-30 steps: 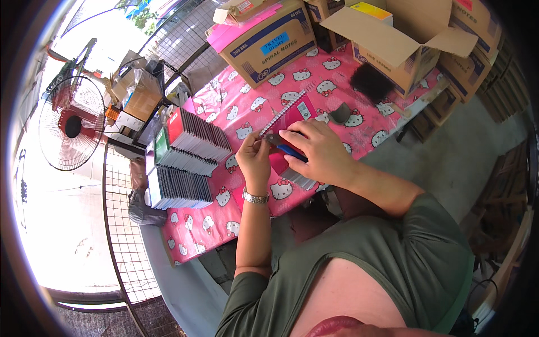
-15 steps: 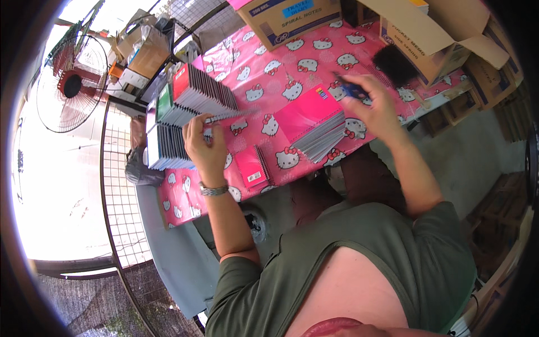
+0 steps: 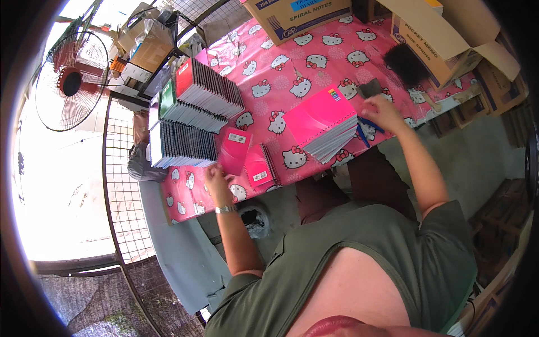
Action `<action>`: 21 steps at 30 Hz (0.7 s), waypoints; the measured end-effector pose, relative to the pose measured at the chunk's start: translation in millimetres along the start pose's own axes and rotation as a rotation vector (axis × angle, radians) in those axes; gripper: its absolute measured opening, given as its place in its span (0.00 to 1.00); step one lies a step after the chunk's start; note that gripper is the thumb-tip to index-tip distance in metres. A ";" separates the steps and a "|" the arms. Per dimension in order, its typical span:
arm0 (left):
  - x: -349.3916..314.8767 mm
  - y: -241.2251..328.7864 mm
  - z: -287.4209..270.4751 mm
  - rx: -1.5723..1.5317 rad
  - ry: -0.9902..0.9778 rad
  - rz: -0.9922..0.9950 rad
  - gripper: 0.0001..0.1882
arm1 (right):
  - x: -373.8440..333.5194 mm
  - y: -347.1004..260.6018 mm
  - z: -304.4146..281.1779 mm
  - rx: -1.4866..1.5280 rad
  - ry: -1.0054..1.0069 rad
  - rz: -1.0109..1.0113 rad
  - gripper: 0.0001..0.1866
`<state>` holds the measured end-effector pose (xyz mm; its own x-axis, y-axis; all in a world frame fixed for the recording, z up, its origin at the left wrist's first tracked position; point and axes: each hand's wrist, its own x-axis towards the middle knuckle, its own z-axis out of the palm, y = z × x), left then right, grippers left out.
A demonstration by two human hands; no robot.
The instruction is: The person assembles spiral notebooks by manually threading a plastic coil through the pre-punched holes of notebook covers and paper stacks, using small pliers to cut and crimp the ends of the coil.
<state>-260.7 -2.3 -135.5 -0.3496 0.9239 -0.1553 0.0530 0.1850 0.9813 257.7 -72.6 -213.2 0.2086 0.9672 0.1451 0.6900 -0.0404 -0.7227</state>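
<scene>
Brown cardboard boxes [image 3: 297, 14] along table's far edge

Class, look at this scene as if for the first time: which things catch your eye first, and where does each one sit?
The bright pink tablecloth with its white cartoon cats fills the middle of the view. A stack of pink spiral notebooks lies near the front edge, beside the right hand, while the left hand touches a small pink notebook. Leaning rows of notebooks crowd the table's left end, and a red fan stands beyond them.
</scene>
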 end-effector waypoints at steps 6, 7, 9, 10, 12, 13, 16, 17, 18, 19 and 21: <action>-45.7 -95.3 0.6 -0.143 0.098 -0.054 0.10 | 85.4 97.3 -38.6 -0.345 0.373 0.147 0.12; -45.8 -98.9 0.7 -0.073 0.084 -0.012 0.10 | 88.5 103.2 -35.6 -0.474 0.393 0.172 0.13; -44.8 -108.2 1.8 0.038 0.093 0.086 0.10 | 93.5 111.9 -31.0 -0.732 0.436 0.223 0.15; -45.0 -115.0 -0.8 0.081 0.120 0.141 0.09 | 96.9 111.8 -31.4 -0.812 0.283 0.284 0.18; -45.5 -125.1 -3.8 0.130 0.134 0.189 0.08 | 105.7 117.2 -35.2 -0.872 0.205 0.241 0.17; -45.9 -128.4 -4.1 0.136 0.121 0.181 0.07 | 108.0 122.4 -36.7 -0.902 0.166 0.224 0.17; -50.3 -128.4 -2.0 0.170 0.104 0.158 0.08 | 109.8 129.6 -36.4 -0.946 0.130 0.142 0.14; -51.4 -126.0 -1.2 0.185 0.101 0.150 0.09 | 107.2 131.0 -35.9 -0.855 0.196 0.150 0.13; -47.8 -128.9 -4.7 0.323 0.133 0.187 0.12 | 106.0 131.1 -36.8 -0.763 0.262 0.152 0.13; -41.3 -135.3 -8.6 0.457 0.164 0.222 0.16 | 105.4 129.4 -39.5 -0.675 0.328 0.153 0.12; -34.9 -138.7 -6.4 0.673 0.207 0.357 0.22 | 105.3 127.2 -48.0 -0.542 0.408 0.117 0.12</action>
<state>-261.9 -62.3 -265.5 -0.3679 0.8969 0.2454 0.7267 0.1126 0.6777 400.7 12.1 -257.3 0.4737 0.7812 0.4066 0.8742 -0.3613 -0.3244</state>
